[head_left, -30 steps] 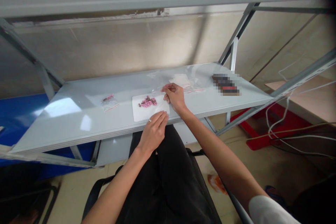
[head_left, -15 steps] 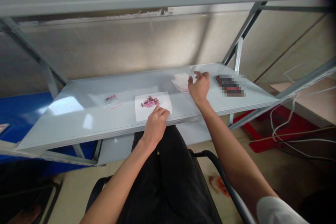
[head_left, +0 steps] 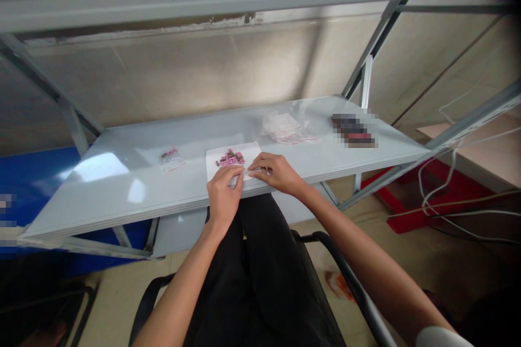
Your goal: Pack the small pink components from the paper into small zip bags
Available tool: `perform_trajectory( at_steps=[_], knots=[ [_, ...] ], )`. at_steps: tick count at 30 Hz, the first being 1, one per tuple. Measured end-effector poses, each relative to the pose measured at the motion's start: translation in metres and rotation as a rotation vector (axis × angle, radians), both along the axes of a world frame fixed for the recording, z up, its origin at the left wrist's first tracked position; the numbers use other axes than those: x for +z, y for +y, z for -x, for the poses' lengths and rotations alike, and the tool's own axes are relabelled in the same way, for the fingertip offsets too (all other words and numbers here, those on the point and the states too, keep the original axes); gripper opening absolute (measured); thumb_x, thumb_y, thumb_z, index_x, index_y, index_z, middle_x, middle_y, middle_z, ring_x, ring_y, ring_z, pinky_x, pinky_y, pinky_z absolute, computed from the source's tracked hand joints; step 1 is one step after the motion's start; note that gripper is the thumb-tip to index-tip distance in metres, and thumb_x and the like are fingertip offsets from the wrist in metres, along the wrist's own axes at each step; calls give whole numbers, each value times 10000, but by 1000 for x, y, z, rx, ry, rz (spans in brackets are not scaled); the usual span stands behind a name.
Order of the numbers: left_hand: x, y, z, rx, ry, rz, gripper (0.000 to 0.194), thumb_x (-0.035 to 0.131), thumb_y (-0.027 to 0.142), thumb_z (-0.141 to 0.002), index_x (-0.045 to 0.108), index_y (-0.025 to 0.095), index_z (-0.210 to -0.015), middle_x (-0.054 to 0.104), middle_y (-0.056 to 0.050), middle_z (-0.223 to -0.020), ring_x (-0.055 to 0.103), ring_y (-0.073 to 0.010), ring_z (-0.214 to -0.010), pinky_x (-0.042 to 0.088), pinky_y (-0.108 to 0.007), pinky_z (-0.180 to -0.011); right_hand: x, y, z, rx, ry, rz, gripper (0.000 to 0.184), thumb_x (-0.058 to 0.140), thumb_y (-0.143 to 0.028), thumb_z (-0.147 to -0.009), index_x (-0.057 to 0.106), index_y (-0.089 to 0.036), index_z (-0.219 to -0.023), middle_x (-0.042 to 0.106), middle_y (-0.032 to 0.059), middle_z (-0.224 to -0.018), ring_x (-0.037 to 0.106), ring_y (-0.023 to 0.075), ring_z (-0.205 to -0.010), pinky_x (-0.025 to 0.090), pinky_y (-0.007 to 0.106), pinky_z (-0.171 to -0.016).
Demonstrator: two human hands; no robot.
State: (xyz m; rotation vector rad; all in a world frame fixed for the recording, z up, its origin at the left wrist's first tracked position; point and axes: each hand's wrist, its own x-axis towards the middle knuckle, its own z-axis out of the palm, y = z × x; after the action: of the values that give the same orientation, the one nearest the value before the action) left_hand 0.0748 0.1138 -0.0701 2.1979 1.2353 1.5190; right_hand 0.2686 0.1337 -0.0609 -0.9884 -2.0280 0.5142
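Observation:
Over the near edge of a white sheet of paper [head_left: 214, 165], both my hands are close together with fingertips almost touching. My left hand [head_left: 224, 190] is closed, thumb and forefinger in a pinch. Opposite it, my right hand [head_left: 279, 172] also has its fingers drawn to a pinch. Whatever lies between the fingertips is too small or clear to make out. A small heap of pink and dark brown pieces [head_left: 230, 158] rests on the paper just beyond my left hand.
A pile of clear plastic bags [head_left: 285, 127] with reddish edges lies behind my right hand. Farther right is a dark, pixelated object [head_left: 354, 131]. A small clear bag [head_left: 171, 160] with pink and dark pieces lies left of the paper. Metal braces [head_left: 362, 78] stand at the shelf's ends.
My right hand has come from the plastic bag pile leftward and nearer, to meet my left hand. My left hand has shifted slightly left. The bag pile looks more spread out.

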Motion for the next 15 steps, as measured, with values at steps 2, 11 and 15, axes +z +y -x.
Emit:
perform_trajectory(
  at_steps=[2,11,15],
  knots=[
    [1,8,5,44,3,5,182,665,77,-875,756,203,-971,788,-57,-990,750,-209,-942,620,-405,-908,-1,0,-2,32,-37,-9,201,763,-403,-865,794,-221,-947,723,80,-897,656,206,-765,504,305,-686],
    [-4,30,13,-23,128,-14,292,649,-29,-843,742,196,-1004,772,-76,-1056,720,-219,-1022,596,-443,-957,-9,-4,-8,-7,-63,-68,194,604,-230,-979,794,-208,-944,725,87,-940,682,208,-856,527,331,-804],
    [-5,27,16,-11,149,-33,271,685,-2,-845,732,204,-1014,763,-70,-1067,697,-236,-1062,569,-475,-983,-12,-5,-11,-59,-118,-87,161,622,-152,-941,774,-194,-912,729,81,-921,677,221,-877,526,344,-816]
  ],
)
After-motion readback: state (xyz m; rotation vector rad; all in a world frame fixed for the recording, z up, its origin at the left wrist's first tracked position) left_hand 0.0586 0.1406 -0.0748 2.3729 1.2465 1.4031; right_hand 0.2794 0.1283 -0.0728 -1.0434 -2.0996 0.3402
